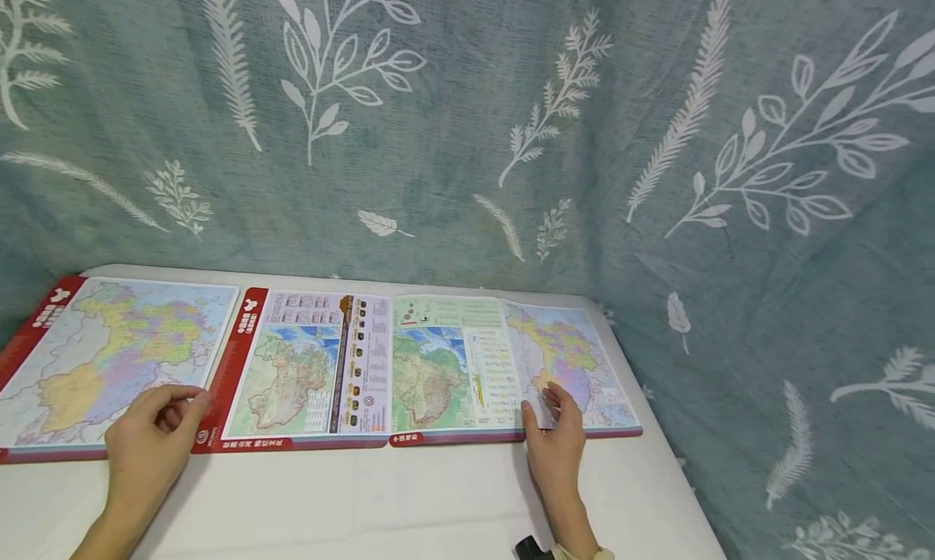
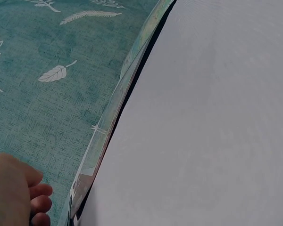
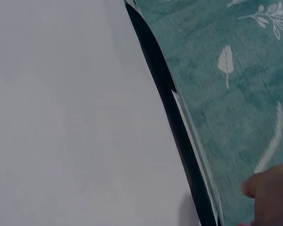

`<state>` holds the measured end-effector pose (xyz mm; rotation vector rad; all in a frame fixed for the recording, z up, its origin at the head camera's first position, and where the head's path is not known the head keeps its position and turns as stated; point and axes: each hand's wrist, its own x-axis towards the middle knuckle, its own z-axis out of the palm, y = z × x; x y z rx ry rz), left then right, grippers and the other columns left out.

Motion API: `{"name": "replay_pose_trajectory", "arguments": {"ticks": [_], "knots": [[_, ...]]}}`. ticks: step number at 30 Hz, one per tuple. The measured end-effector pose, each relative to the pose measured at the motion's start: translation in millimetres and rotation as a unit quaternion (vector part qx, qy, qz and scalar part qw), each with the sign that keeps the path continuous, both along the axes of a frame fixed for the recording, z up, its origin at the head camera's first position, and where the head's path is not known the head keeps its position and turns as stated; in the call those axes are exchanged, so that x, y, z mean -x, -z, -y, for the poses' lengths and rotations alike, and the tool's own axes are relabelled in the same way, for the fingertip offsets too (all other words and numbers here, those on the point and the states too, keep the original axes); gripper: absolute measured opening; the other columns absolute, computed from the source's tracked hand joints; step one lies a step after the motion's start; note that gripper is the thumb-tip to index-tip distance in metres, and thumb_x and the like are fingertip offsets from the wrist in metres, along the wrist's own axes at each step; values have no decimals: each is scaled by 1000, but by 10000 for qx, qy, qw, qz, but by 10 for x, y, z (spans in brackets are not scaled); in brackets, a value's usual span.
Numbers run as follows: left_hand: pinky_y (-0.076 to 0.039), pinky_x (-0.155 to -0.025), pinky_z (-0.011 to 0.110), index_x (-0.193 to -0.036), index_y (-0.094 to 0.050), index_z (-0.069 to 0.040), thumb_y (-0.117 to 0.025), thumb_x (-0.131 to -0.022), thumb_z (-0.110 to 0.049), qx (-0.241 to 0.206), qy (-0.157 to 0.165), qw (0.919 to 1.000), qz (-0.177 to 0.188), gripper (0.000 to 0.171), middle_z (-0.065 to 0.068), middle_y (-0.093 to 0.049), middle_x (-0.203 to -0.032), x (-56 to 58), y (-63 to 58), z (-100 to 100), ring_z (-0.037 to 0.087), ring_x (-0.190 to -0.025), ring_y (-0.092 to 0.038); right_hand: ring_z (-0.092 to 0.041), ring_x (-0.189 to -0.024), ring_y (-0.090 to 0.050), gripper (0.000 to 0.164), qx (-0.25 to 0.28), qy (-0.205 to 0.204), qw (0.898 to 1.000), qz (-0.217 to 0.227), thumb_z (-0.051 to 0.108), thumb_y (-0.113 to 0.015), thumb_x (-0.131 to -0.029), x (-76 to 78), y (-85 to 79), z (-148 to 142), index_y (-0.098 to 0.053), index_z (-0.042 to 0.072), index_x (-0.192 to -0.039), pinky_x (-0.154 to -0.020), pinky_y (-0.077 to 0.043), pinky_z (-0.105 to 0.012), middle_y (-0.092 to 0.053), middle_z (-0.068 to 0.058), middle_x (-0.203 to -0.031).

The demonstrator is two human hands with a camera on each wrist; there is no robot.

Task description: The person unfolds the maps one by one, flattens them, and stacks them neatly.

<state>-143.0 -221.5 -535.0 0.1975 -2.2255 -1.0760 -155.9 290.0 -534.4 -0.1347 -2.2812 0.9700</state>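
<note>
Flat map sheets lie side by side on the white table. At the left is a China map (image 1: 124,357) with a red side strip. Beside it, a relief map (image 1: 288,377) shares its sheet with text and small pictures. Farther right, a green relief map (image 1: 431,377) adjoins a pastel map panel (image 1: 566,357). My left hand (image 1: 149,434) is over the near right part of the left map, fingers loosely bent, thumb tip by the red strip. My right hand (image 1: 558,434) hovers at the near edge of the pastel panel, fingers loosely bent. Neither visibly holds anything.
The white tabletop (image 1: 351,503) runs along the near side of the maps. A grey-green curtain (image 1: 453,178) with white leaf prints rises behind and to the right. A black device (image 1: 533,549) sits at the right wrist.
</note>
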Motion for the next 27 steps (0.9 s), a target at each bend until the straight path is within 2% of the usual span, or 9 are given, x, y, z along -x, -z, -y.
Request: {"name": "replay_pose_trajectory", "arguments": {"ticks": [5, 9, 18, 27], "knots": [[-30, -61, 11, -91, -78, -5, -84, -86, -7, -20, -73, 10000, -8, 8, -1, -55, -73, 1, 4, 14, -1, -66, -42, -31, -118, -64, 52, 129, -402, 9991, -79, 9, -80, -92, 18, -14, 306, -59, -3, -139, -99, -47, -43, -68, -17, -125], [-30, -62, 11, -90, -78, -4, -84, -87, -8, 44, -84, 10000, 27, 8, 0, -56, -72, -6, -3, 3, -1, -65, -42, -29, -116, -65, 50, 103, -533, 9984, -125, 10, -80, -92, 32, 13, 467, -60, -2, -137, -99, -48, -41, -69, -15, -122], [-29, -63, 10, -88, -77, -2, -84, -85, -5, 124, -24, 9998, -131, 8, -1, -55, -70, -12, -16, 20, -2, -66, -41, -28, -115, -65, 49, -13, -702, 9968, -372, 8, -80, -92, 57, 67, 686, -60, -2, -136, -98, -50, -40, -70, -14, -120], [-29, -65, 10, -85, -76, -1, -82, -86, -4, 183, 2, 9996, -213, 7, -3, -56, -69, -11, -25, 30, -4, -67, -41, -26, -114, -64, 48, -83, -1124, 9925, -482, 7, -79, -91, 61, 56, 1099, -61, -1, -134, -98, -51, -38, -69, -12, -121]]}}
